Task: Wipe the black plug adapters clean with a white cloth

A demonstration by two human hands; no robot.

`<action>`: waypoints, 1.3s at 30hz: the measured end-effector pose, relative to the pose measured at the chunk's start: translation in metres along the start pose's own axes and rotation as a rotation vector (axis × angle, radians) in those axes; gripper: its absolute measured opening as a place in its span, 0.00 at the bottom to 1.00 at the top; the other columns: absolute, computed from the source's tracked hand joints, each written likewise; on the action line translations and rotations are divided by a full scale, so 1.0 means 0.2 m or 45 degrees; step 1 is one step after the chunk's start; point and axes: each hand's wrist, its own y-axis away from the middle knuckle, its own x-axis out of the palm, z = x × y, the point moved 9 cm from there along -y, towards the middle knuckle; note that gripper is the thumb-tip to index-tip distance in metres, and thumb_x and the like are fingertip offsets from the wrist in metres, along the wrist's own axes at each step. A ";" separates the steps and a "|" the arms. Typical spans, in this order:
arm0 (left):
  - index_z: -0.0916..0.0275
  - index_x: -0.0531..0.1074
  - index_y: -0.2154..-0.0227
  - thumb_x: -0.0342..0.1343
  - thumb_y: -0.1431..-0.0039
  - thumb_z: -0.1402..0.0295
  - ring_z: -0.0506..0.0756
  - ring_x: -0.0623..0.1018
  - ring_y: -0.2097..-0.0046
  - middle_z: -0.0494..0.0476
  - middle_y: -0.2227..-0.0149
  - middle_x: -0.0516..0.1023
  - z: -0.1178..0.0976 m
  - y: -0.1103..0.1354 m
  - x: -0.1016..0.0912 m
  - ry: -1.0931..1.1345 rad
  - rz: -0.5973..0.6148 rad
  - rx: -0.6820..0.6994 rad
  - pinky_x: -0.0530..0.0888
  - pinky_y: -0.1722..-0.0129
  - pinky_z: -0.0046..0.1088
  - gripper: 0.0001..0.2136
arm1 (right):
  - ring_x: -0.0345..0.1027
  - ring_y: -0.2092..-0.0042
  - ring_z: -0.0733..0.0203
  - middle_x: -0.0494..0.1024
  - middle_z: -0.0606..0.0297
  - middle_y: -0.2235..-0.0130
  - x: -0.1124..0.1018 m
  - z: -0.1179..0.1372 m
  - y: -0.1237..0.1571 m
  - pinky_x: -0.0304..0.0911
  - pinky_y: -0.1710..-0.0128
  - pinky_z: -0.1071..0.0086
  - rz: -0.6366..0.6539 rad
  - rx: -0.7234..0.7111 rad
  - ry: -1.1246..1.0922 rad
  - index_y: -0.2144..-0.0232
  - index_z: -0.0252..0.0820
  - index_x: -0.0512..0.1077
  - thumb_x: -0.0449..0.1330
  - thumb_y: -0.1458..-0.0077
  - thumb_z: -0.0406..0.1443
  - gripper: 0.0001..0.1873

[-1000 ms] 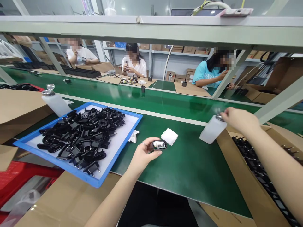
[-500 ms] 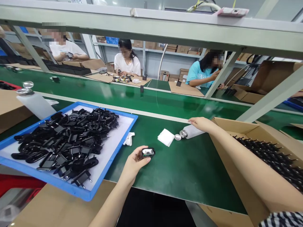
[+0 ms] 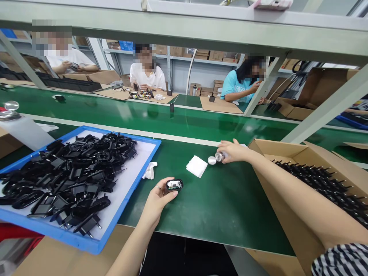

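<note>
The left hand (image 3: 157,196) held a casing (image 3: 174,185), not yet closed. The right hand (image 3: 234,150) gripped a tipped, open bottle (image 3: 219,156).

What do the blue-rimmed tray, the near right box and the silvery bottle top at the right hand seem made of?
Blue-rimmed tray: probably plastic; smooth, evenly coloured rim. Near right box: apparently cardboard; matt brown, folded flaps. Silvery bottle top: probably metal or coated plastic; shiny reflections.

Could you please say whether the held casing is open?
Open: the black casing in the left hand shows white and green parts inside.
</note>
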 end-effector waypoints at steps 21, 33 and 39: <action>0.61 0.67 0.67 0.59 0.68 0.71 0.49 0.68 0.66 0.51 0.68 0.69 0.04 0.00 0.01 0.021 0.019 -0.038 0.64 0.66 0.21 0.18 | 0.56 0.60 0.47 0.64 0.55 0.61 -0.46 -0.31 0.41 0.55 0.66 0.64 -0.698 0.833 -0.179 0.65 0.36 0.62 0.58 0.59 0.42 0.20; 0.61 0.68 0.68 0.60 0.70 0.71 0.49 0.67 0.67 0.53 0.68 0.69 0.11 -0.01 -0.07 0.206 -0.014 -0.041 0.65 0.68 0.21 0.18 | 0.62 0.66 0.54 0.67 0.57 0.66 0.20 0.30 -0.32 0.58 0.73 0.72 0.129 0.471 -0.563 0.68 0.35 0.65 0.61 0.61 0.38 0.16; 0.61 0.68 0.69 0.60 0.69 0.72 0.48 0.67 0.66 0.51 0.68 0.69 0.10 0.01 -0.06 0.253 -0.038 -0.009 0.64 0.67 0.18 0.18 | 0.63 0.68 0.59 0.69 0.63 0.68 0.04 0.14 -0.24 0.58 0.74 0.76 -0.032 0.459 -0.598 0.67 0.36 0.66 0.56 0.55 0.31 0.08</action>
